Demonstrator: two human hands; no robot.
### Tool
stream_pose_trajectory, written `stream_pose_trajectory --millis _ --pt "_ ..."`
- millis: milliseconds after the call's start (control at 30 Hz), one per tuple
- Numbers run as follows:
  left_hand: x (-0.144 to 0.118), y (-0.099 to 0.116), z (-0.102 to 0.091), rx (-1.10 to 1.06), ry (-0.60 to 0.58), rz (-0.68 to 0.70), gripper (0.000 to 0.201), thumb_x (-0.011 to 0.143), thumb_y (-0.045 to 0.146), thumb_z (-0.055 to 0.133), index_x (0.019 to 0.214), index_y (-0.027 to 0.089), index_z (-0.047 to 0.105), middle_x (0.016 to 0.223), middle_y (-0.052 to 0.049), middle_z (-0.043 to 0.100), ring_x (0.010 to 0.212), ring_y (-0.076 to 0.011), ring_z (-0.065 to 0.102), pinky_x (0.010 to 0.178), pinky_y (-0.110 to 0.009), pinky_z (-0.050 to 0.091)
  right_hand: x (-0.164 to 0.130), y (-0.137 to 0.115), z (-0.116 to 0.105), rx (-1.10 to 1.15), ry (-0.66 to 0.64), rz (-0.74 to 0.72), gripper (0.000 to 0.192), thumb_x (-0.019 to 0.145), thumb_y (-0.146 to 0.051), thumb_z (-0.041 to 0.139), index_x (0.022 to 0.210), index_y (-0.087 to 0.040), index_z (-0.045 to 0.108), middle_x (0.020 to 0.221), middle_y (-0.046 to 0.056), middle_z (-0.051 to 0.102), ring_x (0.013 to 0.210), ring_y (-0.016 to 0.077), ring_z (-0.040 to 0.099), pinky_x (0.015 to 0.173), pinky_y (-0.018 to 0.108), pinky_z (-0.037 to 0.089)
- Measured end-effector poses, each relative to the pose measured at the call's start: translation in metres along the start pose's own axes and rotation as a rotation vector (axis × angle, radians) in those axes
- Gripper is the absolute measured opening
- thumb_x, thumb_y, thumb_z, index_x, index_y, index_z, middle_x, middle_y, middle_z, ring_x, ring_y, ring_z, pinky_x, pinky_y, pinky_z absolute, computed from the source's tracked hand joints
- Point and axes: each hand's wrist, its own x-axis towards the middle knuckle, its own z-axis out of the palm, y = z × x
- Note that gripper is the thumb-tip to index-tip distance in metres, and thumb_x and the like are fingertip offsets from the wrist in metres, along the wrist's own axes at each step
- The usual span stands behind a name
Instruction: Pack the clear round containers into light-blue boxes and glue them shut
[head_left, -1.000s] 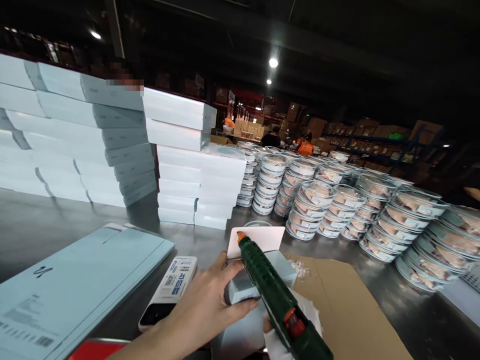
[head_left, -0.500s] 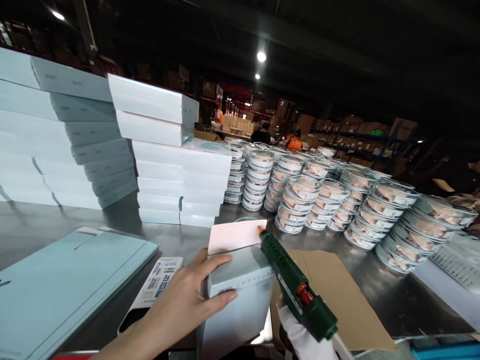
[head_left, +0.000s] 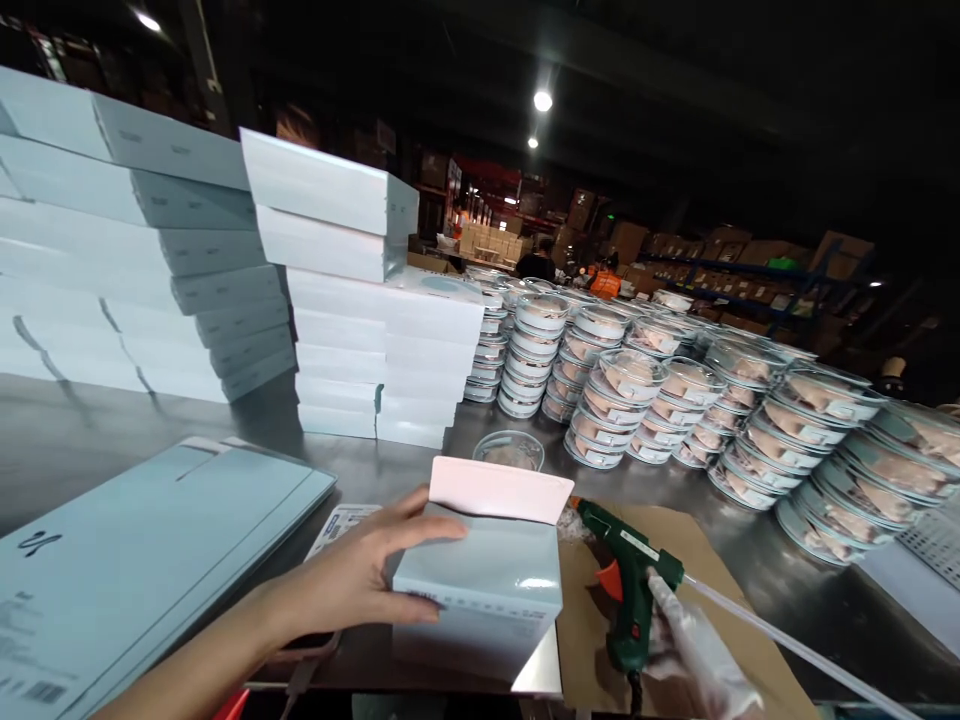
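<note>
My left hand (head_left: 375, 570) is bare and grips a small pale blue box (head_left: 495, 560) by its left side, fingers on top and thumb on the near face. The box's pinkish-white flap (head_left: 499, 490) stands up at the far edge. At the right, my right hand (head_left: 690, 640), in a white glove, is at the back of a green hot glue gun's handle, with one digit on the handle's upper part and the others partly hidden. The glue gun (head_left: 637, 555) is over the brown cardboard sheet (head_left: 735, 640), nozzle pointing left, orange trigger uncovered, a clear glue stick trailing behind.
Beyond the flap sits a round clear-lidded container (head_left: 510, 450). Several stacks of similar containers (head_left: 600, 405) fill the right back. White box stacks (head_left: 375, 350) rise at left. A large flat blue box (head_left: 165, 560) and a partly covered printed label (head_left: 341, 525) lie left.
The glue gun has moved from the flap's right corner down and right over the cardboard, turning onto its side. The box has tilted, and the flap faces me more widely. The view shifted slightly.
</note>
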Motion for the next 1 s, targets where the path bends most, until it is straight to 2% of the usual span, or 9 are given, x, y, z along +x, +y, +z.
stream_pose_trajectory --millis 67,133,200,267,333,533,800,900,1000 --pt "0.000 0.001 0.000 0.000 -0.002 -0.004 0.059 0.072 0.036 0.089 0.129 0.038 0.072 0.148 -0.005 0.061 0.131 -0.0345 0.062 0.108 -0.044 0.053 -0.006 -0.012 0.000 -0.122 0.097 -0.068 0.040 0.066 -0.039 0.092 0.045 -0.021 0.063 0.031 -0.002 0.055 0.025 0.0101 0.044 0.032 0.019 0.033" --pt "0.000 0.000 0.000 -0.002 0.002 -0.017 0.060 0.072 0.036 0.089 0.129 0.038 0.071 0.149 -0.005 0.060 0.132 -0.0348 0.061 0.109 -0.045 0.052 -0.015 -0.025 0.014 -0.185 0.128 -0.217 0.024 0.060 -0.034 0.095 0.071 -0.026 0.076 0.049 -0.004 0.069 0.043 0.0126 0.060 0.046 0.018 0.046" --pt "-0.001 -0.001 0.002 -0.007 0.006 -0.030 0.060 0.072 0.034 0.090 0.129 0.038 0.071 0.149 -0.005 0.059 0.133 -0.0353 0.059 0.110 -0.045 0.051 -0.025 -0.032 0.040 -0.230 -0.038 -0.400 0.072 0.057 -0.028 0.097 0.123 -0.035 0.070 0.102 -0.003 0.082 0.093 0.0187 0.075 0.086 0.022 0.055" --pt "-0.003 -0.005 0.006 -0.017 0.010 -0.037 0.059 0.072 0.033 0.090 0.128 0.037 0.071 0.150 -0.006 0.058 0.135 -0.0360 0.058 0.111 -0.045 0.050 -0.034 -0.031 0.067 -0.256 -0.323 -0.521 0.109 0.061 -0.022 0.094 0.154 -0.041 0.038 0.145 0.000 0.064 0.134 0.0213 0.058 0.115 0.031 0.039" --pt "-0.005 -0.009 0.014 -0.052 0.047 -0.038 0.056 0.072 0.034 0.089 0.124 0.034 0.070 0.152 -0.007 0.054 0.136 -0.0361 0.056 0.112 -0.046 0.048 -0.037 -0.023 0.085 -0.230 -0.508 -0.559 0.110 0.069 -0.018 0.089 0.157 -0.044 0.030 0.152 0.001 0.057 0.143 0.0216 0.050 0.123 0.039 0.028" --pt "-0.006 -0.014 0.032 -0.273 0.233 0.097 0.066 0.084 0.044 0.080 0.134 0.033 0.040 0.140 -0.013 0.047 0.129 -0.0298 0.058 0.106 -0.046 0.051 -0.030 0.009 0.091 -0.251 -0.544 -0.659 0.082 0.073 -0.013 0.084 0.145 -0.039 0.055 0.136 0.006 0.069 0.136 0.0269 0.058 0.116 0.039 0.041" --pt "0.006 0.011 -0.002 -0.133 -0.149 0.176 0.033 0.093 0.029 0.072 0.126 0.032 0.073 0.132 -0.009 0.050 0.129 -0.0293 0.056 0.104 -0.037 0.053 -0.030 -0.005 0.105 -0.664 -0.608 -1.225 0.056 0.082 -0.012 0.072 0.131 -0.039 0.068 0.131 0.004 0.071 0.131 0.0319 0.060 0.112 0.052 0.048" --pt "0.012 0.014 -0.007 -0.296 -0.095 0.200 0.038 0.081 0.022 0.084 0.118 0.030 0.079 0.140 -0.011 0.055 0.126 -0.0311 0.061 0.106 -0.039 0.051 -0.024 -0.005 0.099 -0.740 -0.591 -1.297 0.056 0.087 -0.018 0.071 0.137 -0.039 0.062 0.144 0.004 0.063 0.141 0.0339 0.051 0.116 0.058 0.043" --pt "0.014 0.008 -0.007 -0.446 0.106 0.173 0.028 0.078 0.028 0.088 0.106 0.028 0.082 0.130 -0.010 0.066 0.123 -0.0322 0.064 0.108 -0.043 0.048 -0.018 0.006 0.089 -0.593 -0.358 -1.240 0.071 0.090 -0.034 0.072 0.153 -0.039 0.041 0.159 0.007 0.047 0.148 0.0366 0.041 0.112 0.058 0.047"
